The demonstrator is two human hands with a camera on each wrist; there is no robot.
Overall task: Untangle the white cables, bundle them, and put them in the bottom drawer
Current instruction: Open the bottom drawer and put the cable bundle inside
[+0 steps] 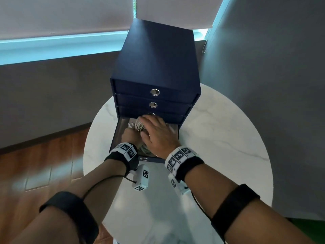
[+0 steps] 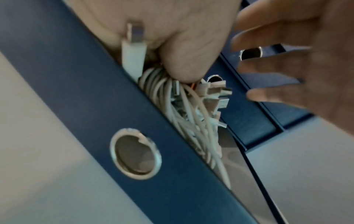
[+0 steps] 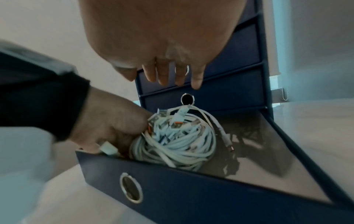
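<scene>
The bottom drawer [image 1: 117, 136] [image 3: 191, 195] [image 2: 95, 97] of a dark blue drawer unit [image 1: 158, 59] stands pulled out. Inside it lies a coiled bundle of white cables [image 3: 176, 141] [image 2: 184, 121] [image 1: 139, 126], plugs sticking out at the top. My left hand [image 1: 130, 136] [image 3: 113, 125] [image 2: 180, 45] reaches into the drawer's left side and grips the bundle with curled fingers. My right hand [image 1: 158, 132] [image 3: 168, 45] [image 2: 287, 68] hovers above the bundle, fingers spread and straight, holding nothing.
The unit stands on a round white marble table [image 1: 228, 138]. Its three upper drawers [image 1: 154, 98] are closed. Wooden floor [image 1: 44, 155] lies to the left, a grey wall [image 1: 263, 67] to the right, a window with blinds [image 1: 61, 18] behind.
</scene>
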